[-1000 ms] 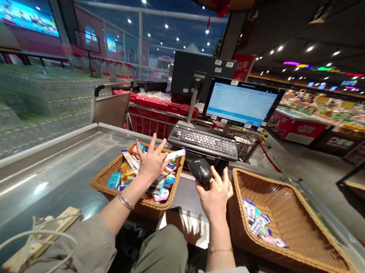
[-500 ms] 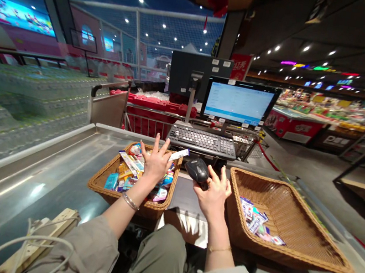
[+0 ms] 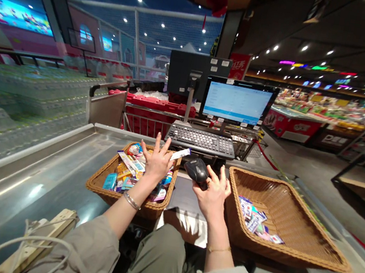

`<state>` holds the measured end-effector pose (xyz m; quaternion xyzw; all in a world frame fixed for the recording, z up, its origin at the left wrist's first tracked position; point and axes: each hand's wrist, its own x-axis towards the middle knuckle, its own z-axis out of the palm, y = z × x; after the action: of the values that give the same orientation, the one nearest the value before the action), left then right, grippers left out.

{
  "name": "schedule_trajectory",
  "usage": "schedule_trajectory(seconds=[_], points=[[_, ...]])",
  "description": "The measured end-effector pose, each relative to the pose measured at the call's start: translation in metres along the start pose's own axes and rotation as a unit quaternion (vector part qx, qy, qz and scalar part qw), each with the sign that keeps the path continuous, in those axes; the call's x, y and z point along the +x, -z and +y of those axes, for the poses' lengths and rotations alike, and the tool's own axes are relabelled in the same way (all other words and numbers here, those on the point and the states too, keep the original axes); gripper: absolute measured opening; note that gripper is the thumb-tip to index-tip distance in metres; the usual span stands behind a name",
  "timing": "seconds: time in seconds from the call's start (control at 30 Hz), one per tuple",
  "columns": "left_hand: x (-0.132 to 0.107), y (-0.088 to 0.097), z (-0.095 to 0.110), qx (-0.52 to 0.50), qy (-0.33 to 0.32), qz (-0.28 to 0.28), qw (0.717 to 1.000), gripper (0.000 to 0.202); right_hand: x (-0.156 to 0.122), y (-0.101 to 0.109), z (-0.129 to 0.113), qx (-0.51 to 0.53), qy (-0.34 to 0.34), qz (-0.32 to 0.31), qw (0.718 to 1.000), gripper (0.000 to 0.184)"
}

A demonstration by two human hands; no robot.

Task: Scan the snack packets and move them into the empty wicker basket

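- Grey-green cloth sleeves [image 3: 88, 251] and trouser legs [image 3: 155, 261], 6 o'clock, nearest the camera; a silver bangle [image 3: 131, 201] on the left wrist, a thin gold bracelet [image 3: 219, 249] on the right.
- Wooden slat [image 3: 59, 223] with a white cable [image 3: 23, 240], 7 o'clock, resting on the steel checkout counter [image 3: 32, 168], off to the side of the working area.
- Left hand [image 3: 156, 162], 11 o'clock: palm down, fingers spread wide, above the left basket, pinching nothing visible.
- White stick-shaped packet [image 3: 180, 153], just past the left fingertips, poking over the basket's far rim; contact cannot be told.
- Right hand [image 3: 213, 194], 12 o'clock: fingers parted and curved, cradling the scanner.
- Black handheld barcode scanner [image 3: 198, 170], 12 o'clock: held up off the counter, apparently free to be aimed.
- Left wicker basket [image 3: 99, 183], 11 o'clock: heaped with colourful packets [image 3: 128, 169].
- Right wicker basket [image 3: 294, 219], 2 o'clock: a small pile of flat packets [image 3: 254, 221], leaving much of its floor showing. Both baskets flank the hands, within easy reach.
- Black keyboard [image 3: 201, 140] and lit monitor [image 3: 236, 101], 12 o'clock, set just beyond the hands for viewing and typing.
- Shrink-wrapped water bottles [image 3: 25, 102], 10 o'clock, stacked beyond the counter.
- Red chest freezers [image 3: 290, 126], 1 o'clock, farther off.
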<state>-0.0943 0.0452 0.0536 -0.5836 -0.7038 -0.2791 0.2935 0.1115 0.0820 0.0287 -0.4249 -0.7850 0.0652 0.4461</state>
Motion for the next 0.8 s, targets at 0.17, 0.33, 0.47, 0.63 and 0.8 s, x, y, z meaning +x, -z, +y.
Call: schedule_trajectory(seconds=[0.17, 0.33, 0.47, 0.63, 0.8], points=[[0.0004, -0.0019, 0.0001, 0.003, -0.004, 0.003, 1.0, 0.017, -0.0001, 0.0005, 0.0009, 0.0, -0.003, -0.001, 1.0, 0.017], [0.0015, -0.0028, 0.0002, 0.001, -0.004, 0.003, 1.0, 0.016, -0.0001, 0.0007, 0.0014, 0.0, 0.001, -0.001, 1.0, 0.016], [0.0025, -0.0024, 0.0018, -0.002, 0.0, 0.0, 1.0, 0.016, -0.0001, 0.0021, 0.0004, 0.004, 0.002, -0.005, 1.0, 0.016], [0.0042, -0.0036, 0.0029, 0.0, -0.007, 0.003, 1.0, 0.017, -0.0001, 0.005, -0.0007, 0.005, 0.003, -0.008, 1.0, 0.014], [0.0053, -0.0039, 0.0041, -0.006, -0.006, 0.004, 1.0, 0.017, 0.0002, 0.0067, -0.0017, 0.0, 0.01, -0.014, 1.0, 0.015]])
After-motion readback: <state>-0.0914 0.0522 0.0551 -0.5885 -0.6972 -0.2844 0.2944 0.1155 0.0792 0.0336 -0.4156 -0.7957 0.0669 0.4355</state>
